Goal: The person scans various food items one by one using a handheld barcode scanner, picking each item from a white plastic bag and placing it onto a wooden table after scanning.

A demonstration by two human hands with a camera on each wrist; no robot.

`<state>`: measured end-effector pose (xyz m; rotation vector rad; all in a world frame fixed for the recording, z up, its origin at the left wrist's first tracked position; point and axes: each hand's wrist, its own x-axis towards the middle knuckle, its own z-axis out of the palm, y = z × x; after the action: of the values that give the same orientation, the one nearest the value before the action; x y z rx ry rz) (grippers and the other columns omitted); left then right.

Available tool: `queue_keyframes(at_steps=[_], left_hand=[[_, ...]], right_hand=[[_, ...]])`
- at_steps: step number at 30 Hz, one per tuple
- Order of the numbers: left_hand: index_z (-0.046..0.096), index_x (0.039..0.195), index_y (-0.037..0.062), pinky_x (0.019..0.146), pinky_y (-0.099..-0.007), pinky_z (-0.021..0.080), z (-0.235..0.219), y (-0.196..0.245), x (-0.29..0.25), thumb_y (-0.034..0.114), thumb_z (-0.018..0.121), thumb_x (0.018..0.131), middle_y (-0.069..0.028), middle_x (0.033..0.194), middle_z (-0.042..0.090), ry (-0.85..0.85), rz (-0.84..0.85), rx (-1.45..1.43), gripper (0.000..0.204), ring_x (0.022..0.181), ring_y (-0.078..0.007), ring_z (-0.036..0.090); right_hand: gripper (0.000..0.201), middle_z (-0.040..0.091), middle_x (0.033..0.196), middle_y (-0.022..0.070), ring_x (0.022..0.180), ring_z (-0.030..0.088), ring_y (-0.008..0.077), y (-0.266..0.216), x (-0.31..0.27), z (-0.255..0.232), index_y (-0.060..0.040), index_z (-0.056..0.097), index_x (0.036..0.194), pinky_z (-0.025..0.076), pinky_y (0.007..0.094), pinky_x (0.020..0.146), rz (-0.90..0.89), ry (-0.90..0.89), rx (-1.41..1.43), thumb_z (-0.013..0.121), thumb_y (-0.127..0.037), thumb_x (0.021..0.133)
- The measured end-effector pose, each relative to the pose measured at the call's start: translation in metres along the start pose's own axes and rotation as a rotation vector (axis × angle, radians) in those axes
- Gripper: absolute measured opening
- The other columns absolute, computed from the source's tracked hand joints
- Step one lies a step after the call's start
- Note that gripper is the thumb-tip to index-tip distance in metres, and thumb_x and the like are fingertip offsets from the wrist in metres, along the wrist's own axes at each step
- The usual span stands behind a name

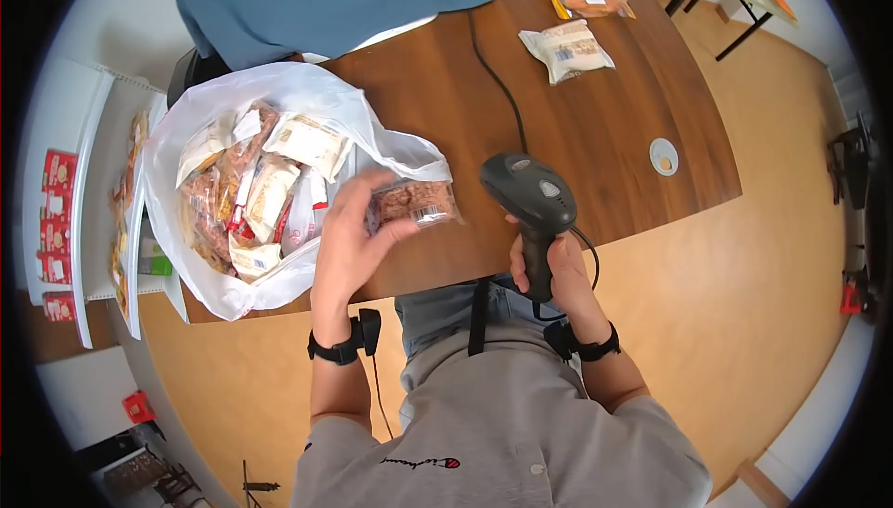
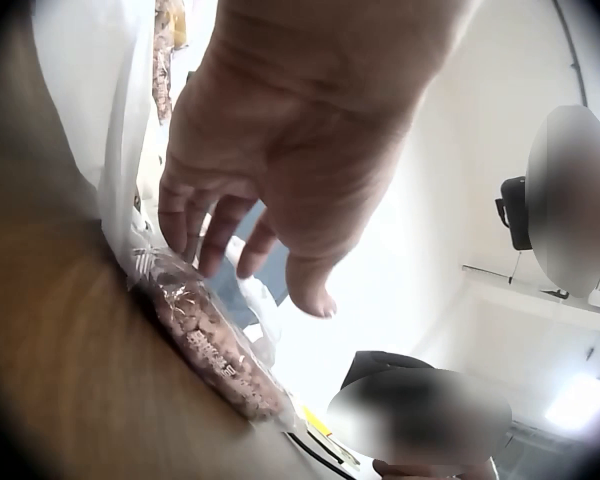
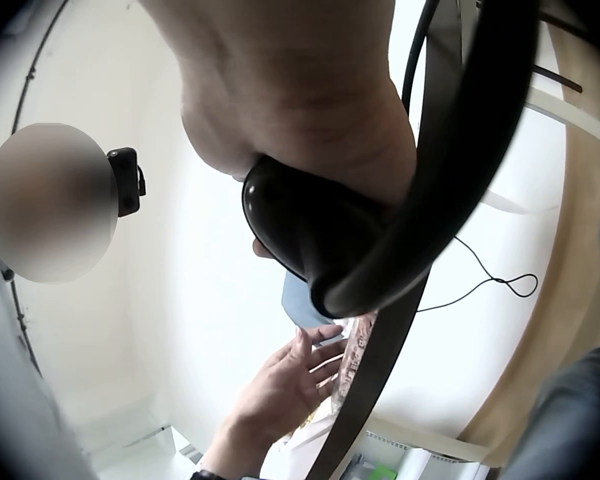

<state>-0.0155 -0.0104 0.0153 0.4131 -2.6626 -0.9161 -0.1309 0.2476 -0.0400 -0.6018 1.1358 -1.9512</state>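
Note:
A clear plastic pack of brown, crumbly-looking food (image 1: pixel 419 203) lies on the desk beside a white plastic bag (image 1: pixel 237 301). My left hand (image 1: pixel 349 240) is over the pack's left end, thumb apart from the fingers. In the left wrist view, the loosely bent fingers (image 2: pixel 220 240) hang right at the end of the pack (image 2: pixel 215 345). My right hand (image 1: pixel 572 287) grips a black barcode scanner (image 1: pixel 532 193) by its handle, its head above the desk's front part. The right wrist view shows the scanner's dark handle end (image 3: pixel 310 220) and cable close up.
Several wrapped food packs (image 1: pixel 274 196) fill the bag. On the desk's far right lie a cream-coloured pack (image 1: pixel 567 50) and an orange-brown pack (image 1: pixel 591 0). A round white disc (image 1: pixel 663 156) sits nearer. The scanner's cable (image 1: pixel 498 80) crosses the desk; shelves (image 1: pixel 112 210) stand left.

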Motion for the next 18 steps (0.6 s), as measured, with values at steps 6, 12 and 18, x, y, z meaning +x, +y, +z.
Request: queue_keyframes(at_steps=[6,12,18], left_hand=[[0.059,0.118,0.0017,0.089,-0.0359,0.049,-0.004,-0.001,-0.003,0.004,0.085,0.061,-0.0155,0.118,0.063,-0.087,-0.051,0.104,0.062,0.105,-0.0343,0.061],[0.061,0.108,0.0022,0.081,-0.0331,0.051,0.008,0.020,-0.011,-0.007,0.076,0.066,-0.0128,0.101,0.063,0.254,-0.001,0.099,0.046,0.093,-0.0294,0.064],[0.059,0.113,0.0043,0.075,-0.0358,0.052,0.030,0.041,0.006,0.000,0.079,0.066,-0.0147,0.102,0.064,0.331,0.004,-0.144,0.051,0.088,-0.0335,0.064]], right_hand=[[0.052,0.058,0.079,0.0046,0.060,0.055,0.0094,-0.013,-0.007,0.004,0.0001,0.050,0.120,0.043,0.0241,0.057,0.104,-0.038,-0.127,0.048,-0.048,0.101],[0.051,0.058,0.078,0.0026,0.060,0.054,0.0083,-0.018,-0.017,0.015,0.0006,0.051,0.115,0.042,0.0230,0.057,0.110,-0.098,-0.170,0.054,-0.047,0.098],[0.055,0.057,0.079,0.0030,0.060,0.054,0.0091,-0.019,-0.021,0.015,0.0014,0.051,0.119,0.043,0.0232,0.056,0.127,-0.097,-0.159,0.054,-0.049,0.098]])
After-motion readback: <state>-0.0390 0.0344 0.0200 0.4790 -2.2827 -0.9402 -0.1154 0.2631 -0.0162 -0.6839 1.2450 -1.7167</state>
